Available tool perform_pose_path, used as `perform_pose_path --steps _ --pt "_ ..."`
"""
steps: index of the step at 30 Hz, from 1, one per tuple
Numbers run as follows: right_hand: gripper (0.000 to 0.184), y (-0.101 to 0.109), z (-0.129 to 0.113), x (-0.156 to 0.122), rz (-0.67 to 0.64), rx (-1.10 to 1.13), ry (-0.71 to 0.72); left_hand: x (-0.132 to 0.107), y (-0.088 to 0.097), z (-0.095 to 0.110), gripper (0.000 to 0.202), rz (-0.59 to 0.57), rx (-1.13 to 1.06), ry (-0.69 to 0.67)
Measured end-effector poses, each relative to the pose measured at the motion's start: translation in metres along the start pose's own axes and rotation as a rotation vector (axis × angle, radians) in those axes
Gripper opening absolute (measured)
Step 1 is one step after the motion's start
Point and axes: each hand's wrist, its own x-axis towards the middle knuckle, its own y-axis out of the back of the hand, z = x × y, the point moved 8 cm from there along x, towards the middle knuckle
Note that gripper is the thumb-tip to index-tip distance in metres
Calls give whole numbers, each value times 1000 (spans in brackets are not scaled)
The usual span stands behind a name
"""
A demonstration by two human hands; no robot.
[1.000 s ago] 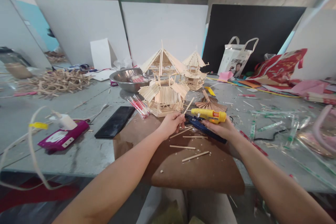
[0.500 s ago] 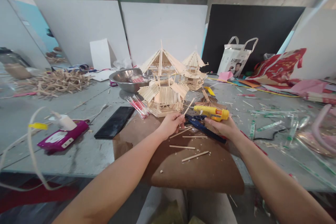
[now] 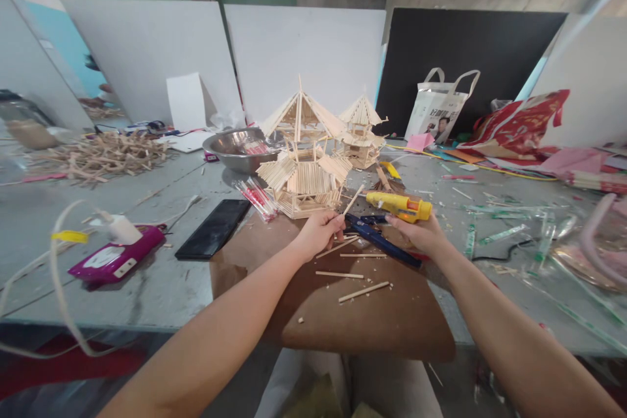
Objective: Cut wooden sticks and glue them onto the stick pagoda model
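Left hand [image 3: 321, 235] and right hand [image 3: 420, 234] extend forward near a model [image 3: 308, 177].
Left fingers [image 3: 339, 227] pinch a slanted stick [image 3: 354, 198] at the model's near right; right fingers grip a glue gun [image 3: 398, 205] pointing left.

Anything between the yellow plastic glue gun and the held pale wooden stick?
Nothing visible between the glue gun in the right hand and the stick in the left hand; the dark-blue long-handled tool lies below.
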Motion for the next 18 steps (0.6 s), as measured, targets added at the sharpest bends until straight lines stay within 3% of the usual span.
perform_pose_path --steps 18 --pt "26 9 -1 1 70 -18 -12 -1 -1 -1 26 -22 30 17"
